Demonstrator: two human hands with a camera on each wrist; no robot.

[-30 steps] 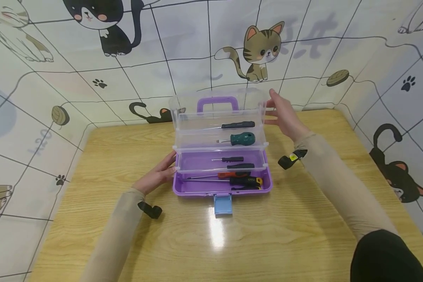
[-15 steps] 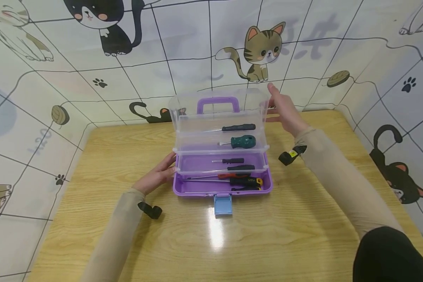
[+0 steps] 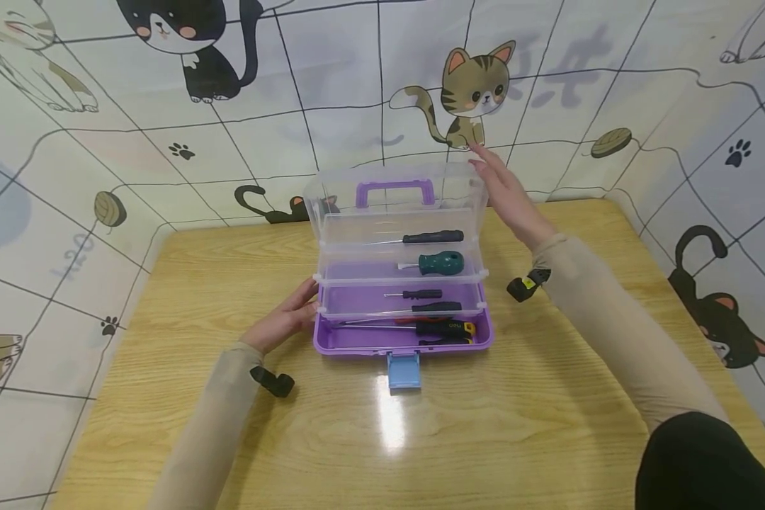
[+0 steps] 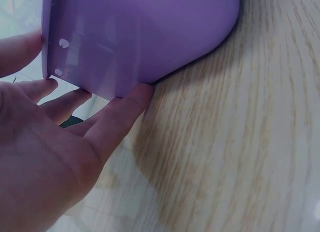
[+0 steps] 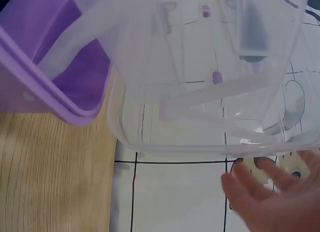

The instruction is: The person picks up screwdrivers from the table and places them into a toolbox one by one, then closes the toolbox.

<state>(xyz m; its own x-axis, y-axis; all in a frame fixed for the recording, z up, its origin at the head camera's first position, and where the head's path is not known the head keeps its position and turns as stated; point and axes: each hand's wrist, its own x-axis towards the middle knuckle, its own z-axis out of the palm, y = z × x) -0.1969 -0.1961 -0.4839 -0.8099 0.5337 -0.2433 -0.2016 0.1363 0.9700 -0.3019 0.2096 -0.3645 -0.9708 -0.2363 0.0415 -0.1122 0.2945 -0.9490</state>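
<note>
A purple toolbox (image 3: 347, 340) stands on the table with its clear lid (image 3: 446, 188) raised and its two clear trays lifted in steps. My left hand (image 3: 283, 322) rests against the box's left end. In the left wrist view, fairly straight fingers (image 4: 120, 112) touch the purple side wall (image 4: 135, 37), with the thumb at its rim. My right hand (image 3: 513, 202) is at the lid's right edge, fingers extended. A black-handled screwdriver (image 3: 433, 236) and a stubby green screwdriver (image 3: 442, 263) lie in the upper tray. More screwdrivers lie below, including a black-and-yellow one (image 3: 445, 328).
The wooden table (image 3: 548, 397) extends around the box on both sides and in front. A light-blue latch (image 3: 404, 370) hangs from the box's front. Walls covered in a cat-print sheet (image 3: 331, 71) rise behind and at both sides, close behind the lid.
My right hand has moved left and slightly up, its fingers now behind the lid's edge. The lid and trays have shifted slightly forward and down. My left hand has stayed in place.
</note>
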